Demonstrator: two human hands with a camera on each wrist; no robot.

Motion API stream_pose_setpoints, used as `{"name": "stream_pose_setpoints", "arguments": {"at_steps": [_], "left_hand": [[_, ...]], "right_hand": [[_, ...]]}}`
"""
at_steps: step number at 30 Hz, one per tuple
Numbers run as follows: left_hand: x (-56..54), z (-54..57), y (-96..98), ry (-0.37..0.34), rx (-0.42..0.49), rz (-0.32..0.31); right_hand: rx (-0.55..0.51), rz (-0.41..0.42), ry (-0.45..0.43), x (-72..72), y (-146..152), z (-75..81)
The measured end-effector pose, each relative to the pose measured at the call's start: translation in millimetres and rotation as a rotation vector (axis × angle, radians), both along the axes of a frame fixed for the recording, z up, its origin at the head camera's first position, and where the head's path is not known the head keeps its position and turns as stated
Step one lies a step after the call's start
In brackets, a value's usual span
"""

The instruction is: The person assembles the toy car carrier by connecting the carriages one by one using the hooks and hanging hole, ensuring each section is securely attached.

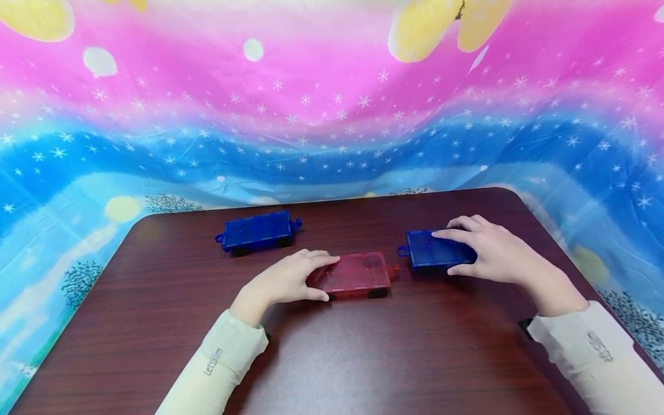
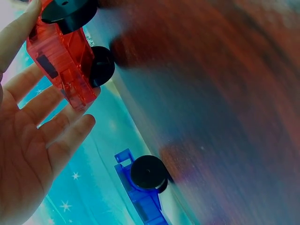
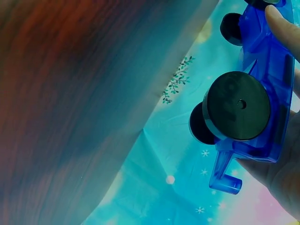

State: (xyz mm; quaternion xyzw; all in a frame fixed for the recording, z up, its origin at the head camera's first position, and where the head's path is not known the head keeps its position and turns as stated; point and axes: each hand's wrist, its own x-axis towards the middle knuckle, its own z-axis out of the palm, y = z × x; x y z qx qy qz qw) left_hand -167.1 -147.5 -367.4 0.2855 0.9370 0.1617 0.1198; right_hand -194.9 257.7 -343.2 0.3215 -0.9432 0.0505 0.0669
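My left hand [image 1: 285, 279] holds a translucent red toy wagon base [image 1: 358, 274] by its left end, thumb on the near side and fingers across the far side. Black wheels show under the red wagon in the left wrist view. To the right, a translucent blue toy wagon base [image 1: 433, 249] is gripped at its right end by my right hand [image 1: 498, 251], between thumb and fingers. Its loop coupler points left toward the red wagon's hook, with a small gap between them. In the right wrist view, the blue wagon's hook [image 3: 227, 180] and black wheels [image 3: 239, 105] show.
A second blue wagon base [image 1: 257, 230] stands on its wheels toward the back left, loop on its left end and hook on its right. All sit on a dark wood table [image 1: 394, 351]. A printed cloth [image 1: 321, 115] hangs behind the table's far edge.
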Motion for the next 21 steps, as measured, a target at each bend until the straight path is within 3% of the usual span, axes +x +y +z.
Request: {"name": "stream_pose_setpoints", "arguments": {"at_steps": [21], "left_hand": [[-0.5, 1.1, 0.9, -0.008, -0.009, 0.006]], "right_hand": [[-0.012, 0.027, -0.037, 15.2, -5, -5.6]]}}
